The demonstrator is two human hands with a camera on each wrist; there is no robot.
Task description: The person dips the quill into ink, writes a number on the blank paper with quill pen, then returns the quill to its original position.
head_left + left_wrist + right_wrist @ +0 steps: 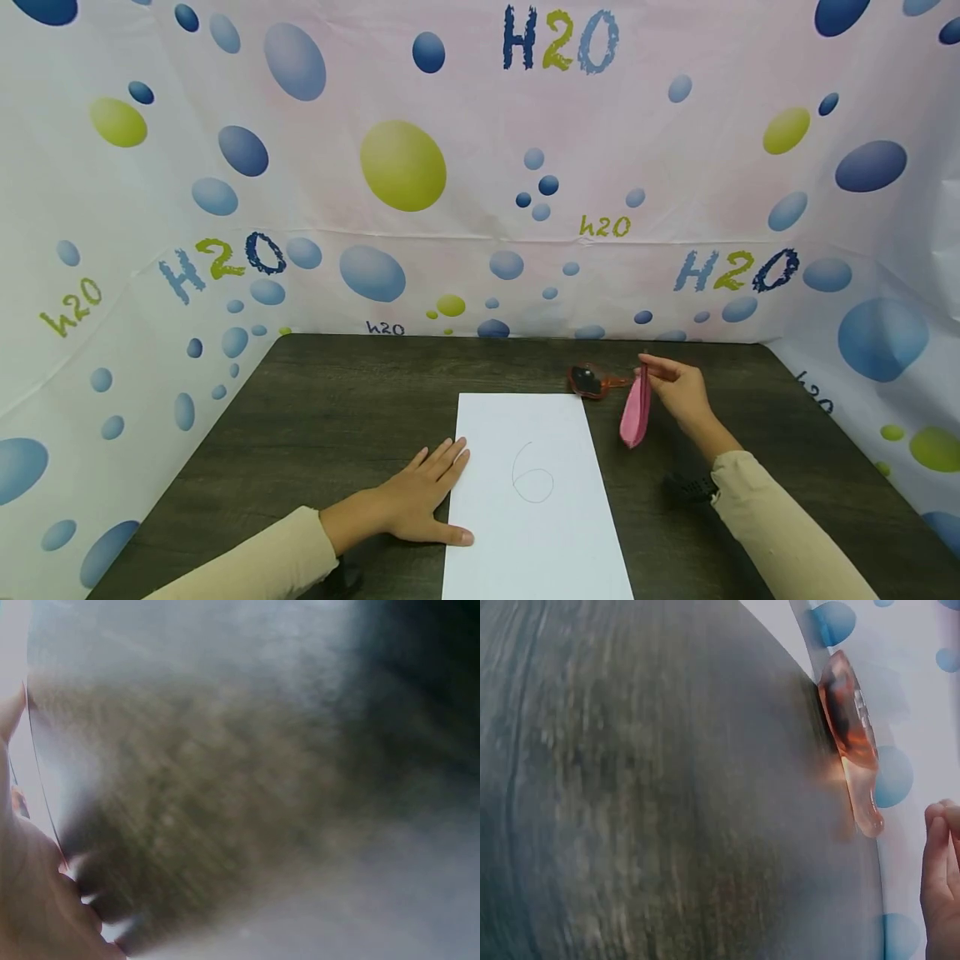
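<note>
My right hand [678, 390] pinches a slim pink pouch [635, 414] by its top end, and the pouch hangs down edge-on over the right part of the table. Just left of it lies a pair of sunglasses [588, 382] with dark lenses and orange frames, also seen in the right wrist view beyond the fingertips. Fingers spread, my left hand [423, 496] rests on the left edge of a white sheet of paper [585, 533] bearing a handwritten 6. Part of that hand shows along the left side of the left wrist view.
The dark wood-grain table [360, 392] runs back to a white cloth backdrop [465, 183] printed with blue and green dots and H2O lettering. That cloth also rises at both sides. The sunglasses sit near the paper's far right corner.
</note>
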